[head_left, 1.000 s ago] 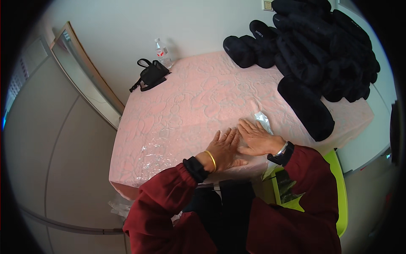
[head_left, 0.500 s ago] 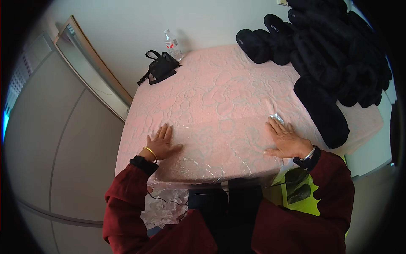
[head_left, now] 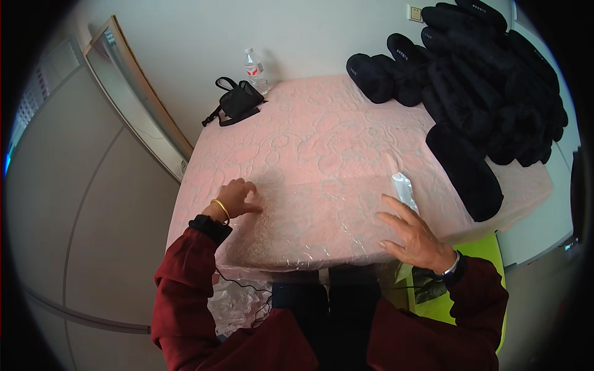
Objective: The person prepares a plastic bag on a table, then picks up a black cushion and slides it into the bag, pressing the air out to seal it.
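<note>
A clear plastic bag (head_left: pixel 309 216) lies spread over the near part of the pink patterned cloth (head_left: pixel 322 123), its near end hanging past the table edge. My left hand (head_left: pixel 236 196) is at the bag's left side, fingers bent and thumb held apart, with nothing seen between them. Over the right side hovers my right hand (head_left: pixel 416 238), fingers spread and holding nothing. Just beyond it lies a small white strip (head_left: pixel 403 191), perhaps a label or flap, uncovered by the fingers.
Black plush slippers (head_left: pixel 489 86) are heaped at the back right, one long black piece (head_left: pixel 467 173) lying nearer. A black strap bag (head_left: pixel 238 102) and a plastic bottle (head_left: pixel 255 71) stand back left. A framed mirror (head_left: pixel 136 93) leans left. Below right is a yellow-green surface (head_left: pixel 489 260).
Both hands have lifted from lying flat on the plastic. My right hand has drawn back toward me, uncovering the white strip; my left fingers have curled.
</note>
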Action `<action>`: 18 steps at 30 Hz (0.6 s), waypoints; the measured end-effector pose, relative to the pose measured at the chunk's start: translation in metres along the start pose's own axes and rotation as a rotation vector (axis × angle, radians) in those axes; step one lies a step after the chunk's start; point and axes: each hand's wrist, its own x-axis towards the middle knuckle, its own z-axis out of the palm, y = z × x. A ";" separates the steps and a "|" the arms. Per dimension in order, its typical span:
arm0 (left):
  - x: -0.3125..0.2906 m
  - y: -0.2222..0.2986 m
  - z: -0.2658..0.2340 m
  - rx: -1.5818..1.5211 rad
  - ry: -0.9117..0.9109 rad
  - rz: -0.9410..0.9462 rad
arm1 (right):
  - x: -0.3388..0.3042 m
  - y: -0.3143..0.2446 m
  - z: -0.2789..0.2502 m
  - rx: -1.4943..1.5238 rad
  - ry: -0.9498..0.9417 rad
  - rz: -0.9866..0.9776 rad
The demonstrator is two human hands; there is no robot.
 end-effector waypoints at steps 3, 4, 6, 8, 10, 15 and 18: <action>0.001 -0.012 0.005 -0.060 0.062 0.069 | -0.016 -0.015 0.013 0.168 0.011 0.030; 0.001 -0.014 0.007 -0.123 0.103 0.092 | -0.021 -0.017 0.017 0.264 -0.022 0.081; 0.002 -0.011 0.005 -0.185 0.140 0.117 | -0.028 -0.022 0.024 0.360 -0.053 0.136; 0.000 0.003 -0.006 -0.198 0.029 -0.015 | -0.030 -0.028 0.029 0.362 -0.116 0.004; 0.001 0.003 -0.005 -0.203 -0.028 -0.078 | -0.036 -0.030 0.034 0.363 -0.147 -0.060; -0.009 -0.032 0.004 -0.154 0.361 -0.038 | -0.055 -0.027 0.057 0.346 -0.369 -0.133; -0.023 -0.059 -0.002 -0.215 0.502 -0.364 | -0.061 -0.027 0.064 0.367 -0.438 -0.123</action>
